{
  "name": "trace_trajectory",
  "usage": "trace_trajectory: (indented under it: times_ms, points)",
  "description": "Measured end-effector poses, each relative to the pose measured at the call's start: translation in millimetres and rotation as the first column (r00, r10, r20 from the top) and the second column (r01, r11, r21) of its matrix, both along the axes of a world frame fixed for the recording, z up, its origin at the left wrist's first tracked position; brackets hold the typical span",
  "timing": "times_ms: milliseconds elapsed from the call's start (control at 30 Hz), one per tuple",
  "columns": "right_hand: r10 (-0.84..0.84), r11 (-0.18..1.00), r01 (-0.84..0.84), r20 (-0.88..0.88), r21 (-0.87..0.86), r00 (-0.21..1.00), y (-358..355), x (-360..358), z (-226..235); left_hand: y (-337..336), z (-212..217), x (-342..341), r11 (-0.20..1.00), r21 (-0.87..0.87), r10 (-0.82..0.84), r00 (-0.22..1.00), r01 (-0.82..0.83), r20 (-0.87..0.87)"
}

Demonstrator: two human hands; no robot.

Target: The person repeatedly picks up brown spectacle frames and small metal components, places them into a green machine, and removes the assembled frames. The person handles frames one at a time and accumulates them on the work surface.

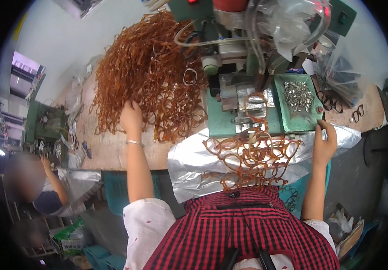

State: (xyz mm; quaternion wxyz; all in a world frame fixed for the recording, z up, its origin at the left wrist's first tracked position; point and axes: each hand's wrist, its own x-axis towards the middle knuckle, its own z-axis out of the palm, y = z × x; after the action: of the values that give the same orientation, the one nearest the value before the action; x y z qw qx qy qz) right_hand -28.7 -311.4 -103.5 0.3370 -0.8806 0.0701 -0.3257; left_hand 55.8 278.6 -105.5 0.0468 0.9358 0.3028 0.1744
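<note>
My left hand [131, 118] reaches the near edge of a large heap of amber eyeglass frames [133, 63]. Its fingers curl in among them, and whatever they grip is hidden. By the outer corner of a green tray [299, 124], my right hand [325, 141] is closed, fingertips together; I cannot make out anything in it. Small shiny metal parts [298, 96] lie piled in that tray. A single amber frame [257, 108] stands at the metal fixture of a green bench machine [221, 128]. More amber frames [252, 155] lie on silver foil [182, 168] before me.
Clear tubes [253, 40] and a plastic bag [288, 22] hang about the machine. Dark eyeglass frames [335, 104] lie right of the tray. A teal crate [113, 189] stands under the table edge. At far left, another person [52, 195] sits near a second green machine [45, 121].
</note>
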Motion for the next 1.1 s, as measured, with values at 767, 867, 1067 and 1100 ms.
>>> trace_trajectory:
  times_ms: [767, 867, 1067, 1100]
  points:
    - [0.447, 0.564, -0.501, 0.268, 0.656, 0.853, 151.9, 74.8, 77.0, -175.1, 34.6, -32.1, 0.361, -0.572, 0.027, 0.604, 0.737, 0.796]
    - [0.474, 0.484, -0.513, 0.280, 0.709, 0.835, 155.1, 70.9, 84.9, -219.5, 117.5, -25.0, 0.100, 0.046, -0.146, -0.031, 0.994, 0.989]
    - [0.546, 0.371, -0.483, 0.234, 0.793, 0.804, 161.1, 47.7, 111.9, -228.9, 148.2, -17.9, 0.067, 0.076, -0.280, -0.054, 0.995, 0.958]
    - [0.587, 0.462, -0.538, 0.212, 0.705, 0.782, 151.7, 44.0, 113.8, -230.0, 141.5, -20.6, 0.029, 0.116, -0.369, -0.097, 0.993, 0.924]
